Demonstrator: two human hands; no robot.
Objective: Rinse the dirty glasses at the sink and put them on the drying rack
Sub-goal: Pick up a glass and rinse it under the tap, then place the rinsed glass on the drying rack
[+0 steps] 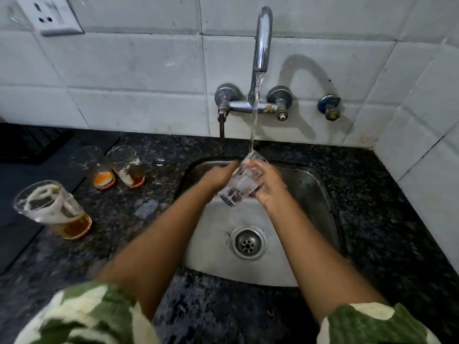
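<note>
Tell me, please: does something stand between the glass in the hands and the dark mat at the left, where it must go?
Yes. Three dirty glasses stand on the counter between the sink and the dark mat. The held glass must pass over or around them.

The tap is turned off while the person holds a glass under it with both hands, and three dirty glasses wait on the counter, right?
Not quite. The head view shows the tap running, water pouring into the glass. The rest holds: the left hand and right hand hold it, and three dirty glasses wait on the counter.
</note>
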